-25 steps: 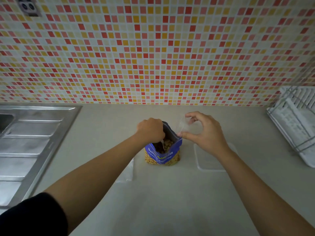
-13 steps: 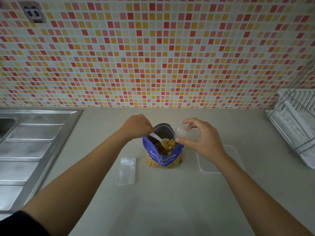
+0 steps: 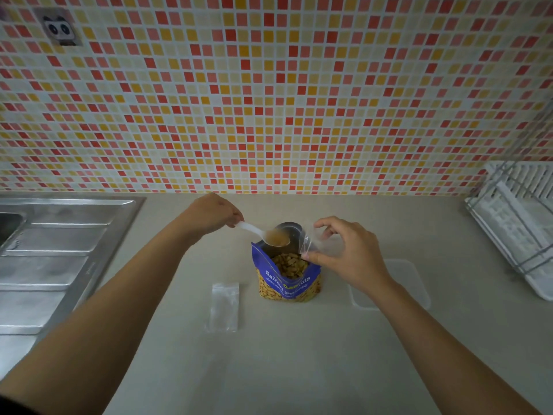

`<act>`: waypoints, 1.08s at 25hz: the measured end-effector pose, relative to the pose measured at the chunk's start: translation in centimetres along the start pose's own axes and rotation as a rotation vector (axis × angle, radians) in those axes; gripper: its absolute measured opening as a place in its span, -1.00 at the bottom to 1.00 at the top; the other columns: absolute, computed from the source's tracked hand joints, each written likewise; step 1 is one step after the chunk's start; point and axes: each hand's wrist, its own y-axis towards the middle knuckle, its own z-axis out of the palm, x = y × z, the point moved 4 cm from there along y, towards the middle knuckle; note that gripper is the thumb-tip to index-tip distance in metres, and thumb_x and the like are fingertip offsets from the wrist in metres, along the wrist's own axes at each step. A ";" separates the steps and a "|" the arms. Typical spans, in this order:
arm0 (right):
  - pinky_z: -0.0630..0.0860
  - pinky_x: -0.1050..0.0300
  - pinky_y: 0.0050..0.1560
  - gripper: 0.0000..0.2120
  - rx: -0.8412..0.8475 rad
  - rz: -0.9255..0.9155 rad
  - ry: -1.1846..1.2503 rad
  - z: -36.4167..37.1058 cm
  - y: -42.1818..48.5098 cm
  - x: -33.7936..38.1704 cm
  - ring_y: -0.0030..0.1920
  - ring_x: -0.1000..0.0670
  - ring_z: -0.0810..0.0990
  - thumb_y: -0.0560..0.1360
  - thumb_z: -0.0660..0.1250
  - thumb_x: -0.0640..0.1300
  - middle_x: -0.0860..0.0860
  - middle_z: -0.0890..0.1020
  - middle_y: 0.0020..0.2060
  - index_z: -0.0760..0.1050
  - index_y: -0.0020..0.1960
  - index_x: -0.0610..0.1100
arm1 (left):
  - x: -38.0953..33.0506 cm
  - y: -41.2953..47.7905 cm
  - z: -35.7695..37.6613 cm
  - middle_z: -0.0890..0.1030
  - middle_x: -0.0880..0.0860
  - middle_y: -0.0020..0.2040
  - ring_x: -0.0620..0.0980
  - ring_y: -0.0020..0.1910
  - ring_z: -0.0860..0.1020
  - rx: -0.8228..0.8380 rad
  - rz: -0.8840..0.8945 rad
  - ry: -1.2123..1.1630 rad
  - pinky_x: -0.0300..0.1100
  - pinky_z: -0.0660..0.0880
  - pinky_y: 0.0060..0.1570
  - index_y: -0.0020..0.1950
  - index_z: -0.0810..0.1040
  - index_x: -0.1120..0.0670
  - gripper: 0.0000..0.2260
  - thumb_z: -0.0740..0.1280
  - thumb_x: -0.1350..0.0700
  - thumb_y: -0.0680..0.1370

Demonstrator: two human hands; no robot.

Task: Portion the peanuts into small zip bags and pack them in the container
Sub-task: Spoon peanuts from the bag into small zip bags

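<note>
Relation between loaded spoon and bag mouth, seen from above. My left hand (image 3: 213,216) grips the far-left end of the white plastic spoon (image 3: 259,233), fingers curled round the handle. The spoon's long axis runs from far-left down to near-right, so its bowl, heaped with peanuts (image 3: 279,240), points straight at my right hand (image 3: 348,253). That hand pinches the small zip bag (image 3: 313,244) between thumb and fingertips, apparently holding the mouth spread and turned leftward towards the bowl. The bowl hangs above the open top of the standing peanut bag (image 3: 289,283), just left of the zip bag's mouth and not yet inside it. I judge that the coming move is a short travel along the spoon's own axis, rightward into the mouth, followed by a tilt; any spill should drop back into the peanut bag below. The container (image 3: 414,282) lies on the counter (image 3: 299,369) to the right of the peanut bag, partly under my right wrist, hence nearer that hand. Spare zip bags (image 3: 225,307) lie flat to the near left.
</note>
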 end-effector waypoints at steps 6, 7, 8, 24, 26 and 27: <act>0.42 -0.04 0.03 -0.49 0.002 -0.010 -0.059 0.6 0.3 0.3 -0.07 0.07 0.53 0.20 0.43 0.34 0.21 0.54 -0.19 0.47 0.07 0.14 | -1.4 -0.2 -2.1 0.56 0.06 -0.08 -0.06 -0.14 0.40 -0.033 0.014 -0.109 -0.25 0.33 -0.17 0.05 0.64 0.23 -0.80 0.26 0.29 0.51; 0.41 -0.02 0.02 -0.48 0.007 -0.008 -0.067 0.7 0.4 0.3 -0.07 0.08 0.52 0.20 0.43 0.35 0.22 0.53 -0.20 0.47 0.07 0.15 | -1.6 -0.3 -1.9 0.56 0.06 -0.09 -0.08 -0.16 0.40 -0.028 0.017 -0.120 -0.28 0.33 -0.21 0.04 0.64 0.23 -0.81 0.26 0.29 0.51; 0.40 0.00 0.02 -0.48 0.015 -0.004 -0.074 0.8 0.5 0.4 -0.07 0.09 0.51 0.20 0.43 0.35 0.22 0.53 -0.20 0.47 0.07 0.15 | -1.7 -0.4 -1.8 0.56 0.06 -0.10 -0.07 -0.15 0.41 -0.023 0.022 -0.127 -0.29 0.32 -0.21 0.03 0.64 0.22 -0.81 0.26 0.29 0.51; 0.40 -0.12 0.10 -0.43 0.021 0.021 0.069 1.9 0.7 0.8 -0.04 0.09 0.52 0.15 0.44 0.34 0.26 0.50 -0.20 0.49 0.07 0.12 | -4.4 -0.5 -0.8 0.60 0.03 -0.09 -0.10 -0.23 0.41 0.027 0.105 0.121 -0.36 0.29 -0.29 0.06 0.65 0.19 -0.78 0.24 0.25 0.53; 0.40 -0.09 0.11 -0.35 0.022 0.018 0.060 2.2 0.6 0.8 -0.02 0.10 0.52 0.11 0.36 0.42 0.25 0.51 -0.15 0.49 0.11 0.12 | -4.9 -0.5 -0.4 0.64 0.06 0.00 -0.11 -0.12 0.43 0.044 0.116 0.151 -0.36 0.29 -0.26 0.07 0.65 0.19 -0.77 0.23 0.25 0.53; 0.39 -0.07 0.12 -0.32 0.031 0.010 0.043 2.4 0.6 0.9 0.00 0.10 0.52 0.11 0.34 0.44 0.24 0.53 -0.11 0.48 0.13 0.13 | -5.2 -0.5 -0.3 0.65 0.07 0.02 -0.09 -0.09 0.43 0.047 0.123 0.159 -0.36 0.29 -0.26 0.06 0.66 0.19 -0.77 0.24 0.25 0.52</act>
